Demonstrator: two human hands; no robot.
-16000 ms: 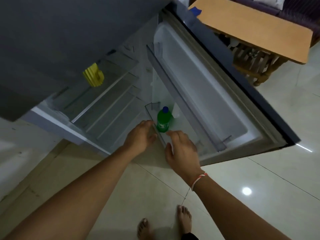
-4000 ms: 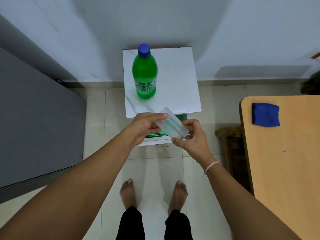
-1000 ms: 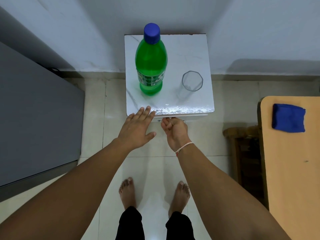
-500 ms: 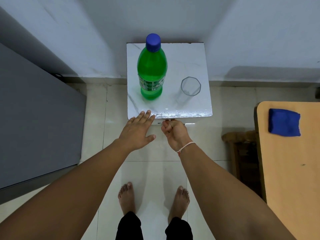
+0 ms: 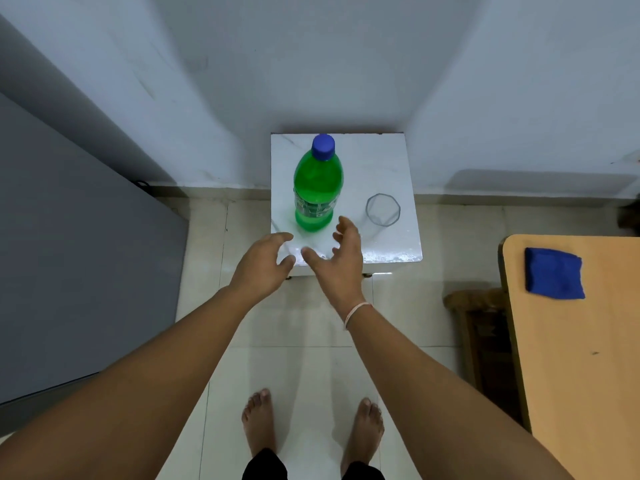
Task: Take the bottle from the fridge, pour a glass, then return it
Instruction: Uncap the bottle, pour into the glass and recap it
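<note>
green soda bottle stands capped on the white marble stand, out of the fridge, the glass beside it empty. my left hand and right hand reach spread, holding nothing. uncapping, pouring, returning remain.

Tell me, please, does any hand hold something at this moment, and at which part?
Nothing is held. The left hand and the right hand are both open in front of the green bottle, not touching it. The glass stands alone.
</note>
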